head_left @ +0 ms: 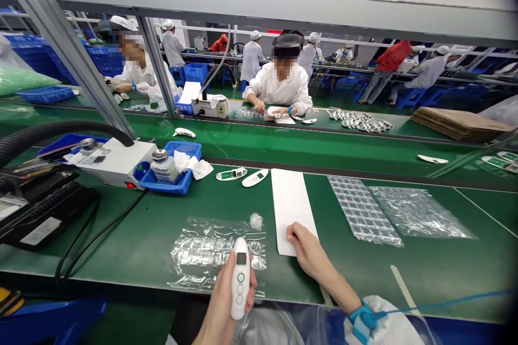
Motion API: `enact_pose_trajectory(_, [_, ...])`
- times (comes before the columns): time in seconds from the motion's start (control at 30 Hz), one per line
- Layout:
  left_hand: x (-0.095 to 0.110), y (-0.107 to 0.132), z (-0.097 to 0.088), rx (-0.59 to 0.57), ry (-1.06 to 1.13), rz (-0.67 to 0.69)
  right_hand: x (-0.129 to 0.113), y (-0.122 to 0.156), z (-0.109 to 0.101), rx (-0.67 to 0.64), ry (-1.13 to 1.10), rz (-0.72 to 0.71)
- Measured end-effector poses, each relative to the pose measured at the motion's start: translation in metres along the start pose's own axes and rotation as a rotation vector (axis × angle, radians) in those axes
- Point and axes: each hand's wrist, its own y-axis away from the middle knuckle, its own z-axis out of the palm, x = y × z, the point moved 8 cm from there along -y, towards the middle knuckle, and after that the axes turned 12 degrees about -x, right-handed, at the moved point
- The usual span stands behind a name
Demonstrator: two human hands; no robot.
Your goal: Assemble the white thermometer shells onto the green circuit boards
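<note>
My left hand (226,302) is closed around a white handheld device (240,277) with a small screen and round buttons, held upright at the near edge of the green table (133,237). Under it lies a clear plastic blister sheet (210,253). My right hand (309,250) rests on the near end of a white rectangular sheet (290,202), fingers curled and pinching its corner. A blue wrist strap (362,318) sits on my right wrist.
Two clear blister trays (364,207) (416,213) lie to the right. A device shell (255,177) and a circuit board (231,174) lie ahead. A blue bin (178,180) with a bottle (163,166), a white machine (117,161) and black hose (48,132) stand left. Other workers sit beyond the conveyor (283,145).
</note>
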Motion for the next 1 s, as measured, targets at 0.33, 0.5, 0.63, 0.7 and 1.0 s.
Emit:
enact_pose_trajectory(0.33, [-0.005,0.006,0.007,0.026,0.051,0.033,-0.08,0.01,0.016,-0.182,-0.425,-0.032])
enact_pose_trajectory(0.5, [-0.018,0.003,0.0,0.076,0.001,-0.004,-0.116,0.008,0.043,-0.255,-0.399,-0.081])
enact_pose_trajectory(0.63, [-0.021,0.003,-0.001,0.061,0.004,-0.018,-0.111,0.002,0.044,-0.22,-0.441,-0.095])
enact_pose_trajectory(0.7, [-0.021,0.003,0.001,0.031,0.033,-0.023,-0.103,0.001,0.042,-0.216,-0.597,-0.062])
enact_pose_trajectory(1.0, [-0.017,0.005,0.002,0.015,0.204,-0.019,-0.07,0.003,0.029,-0.032,-0.786,0.061])
